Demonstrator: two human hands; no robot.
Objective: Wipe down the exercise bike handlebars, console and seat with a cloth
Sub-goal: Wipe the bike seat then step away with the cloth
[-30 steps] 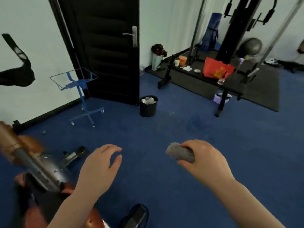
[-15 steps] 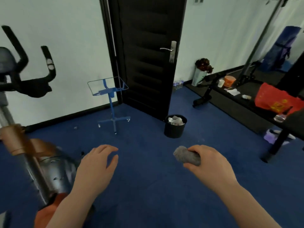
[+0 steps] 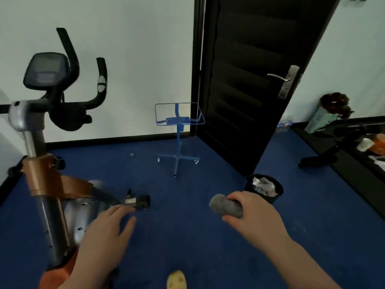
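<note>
Right hand [image 3: 255, 213] at four o'clock, fingers curled tight around a rolled grey cloth [image 3: 226, 206], one end poking out toward the left. Left hand [image 3: 104, 232] at seven o'clock, fingers relaxed and loosely spread, holding nothing, hovering in front of the exercise bike [image 3: 48, 184]. The bike's console [image 3: 44, 69] and black handlebars [image 3: 100, 84] stand at ten o'clock. Beyond the cloth, at three o'clock, a black bin [image 3: 277, 191] by the dark door [image 3: 250, 80].
</note>
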